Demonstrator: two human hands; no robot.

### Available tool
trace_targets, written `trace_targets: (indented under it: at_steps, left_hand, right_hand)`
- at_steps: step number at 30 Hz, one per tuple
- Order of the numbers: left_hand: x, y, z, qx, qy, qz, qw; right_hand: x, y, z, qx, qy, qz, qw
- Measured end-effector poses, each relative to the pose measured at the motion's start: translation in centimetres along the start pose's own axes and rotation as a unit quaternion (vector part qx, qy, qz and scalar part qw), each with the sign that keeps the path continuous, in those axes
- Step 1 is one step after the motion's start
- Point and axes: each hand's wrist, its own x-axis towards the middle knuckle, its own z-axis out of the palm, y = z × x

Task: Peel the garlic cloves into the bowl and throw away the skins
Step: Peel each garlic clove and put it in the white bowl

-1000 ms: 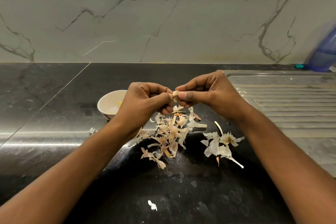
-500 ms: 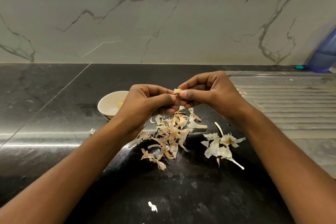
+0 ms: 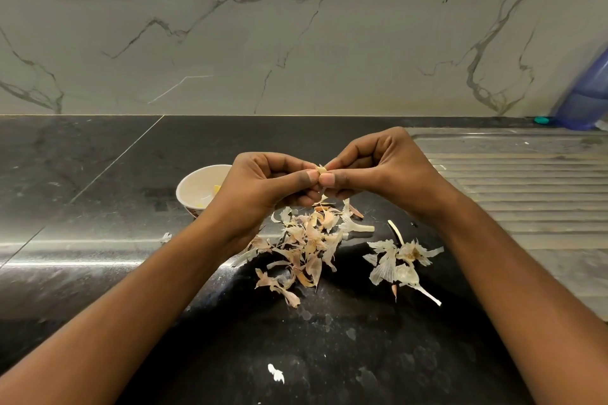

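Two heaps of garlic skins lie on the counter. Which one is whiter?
The smaller heap on the right, which is papery white; the bigger heap in the middle is pinkish tan.

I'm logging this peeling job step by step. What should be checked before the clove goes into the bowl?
1. Grip: left hand and right hand pinch the garlic clove: ok.
2. Peel: clove fully bare: cannot tell, fingertips hide most of it.
3. Target: bowl upright on the countertop: ok.
4. Room in the bowl: ok, few pieces inside.
5. Waste: skins thrown away: not ok, two piles lie on the countertop.
6. Bin for skins: cannot tell, none in view.
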Motion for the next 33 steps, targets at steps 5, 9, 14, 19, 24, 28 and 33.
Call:
trace_targets:
  at_steps: [5, 9, 14, 19, 24, 28, 33]
  left_hand:
    - [-0.06, 0.20, 0.00, 0.013, 0.010, 0.008, 1.000]
    - [-0.05, 0.00, 0.16, 0.067, 0.017, 0.030, 0.997]
    - [-0.17, 0.14, 0.08, 0.067, 0.006, 0.035, 0.997]
    - [-0.22, 0.29, 0.04, 0.053, -0.010, 0.028, 0.998]
    - [-0.30, 0.25, 0.13, 0.049, -0.015, 0.027, 0.998]
    - [-0.33, 0.21, 0.35, 0.045, -0.006, 0.025, 0.999]
    - [-0.26, -0.18, 0.40, 0.057, 0.006, 0.029, 0.998]
  right_hand:
    - [0.06, 0.20, 0.02, 0.012, 0.000, -0.005, 1.000]
    - [0.06, 0.25, 0.01, 0.006, 0.006, -0.010, 1.000]
    - [-0.01, 0.01, -0.10, 0.003, 0.009, -0.015, 1.000]
    - [-0.04, -0.12, -0.21, 0.006, 0.011, -0.019, 1.000]
    - [-0.05, -0.16, -0.25, 0.008, -0.009, -0.013, 1.000]
    - [-0.11, -0.18, -0.25, 0.011, -0.030, -0.010, 0.999]
    - [-0.08, -0.18, -0.09, 0.019, -0.042, -0.008, 0.999]
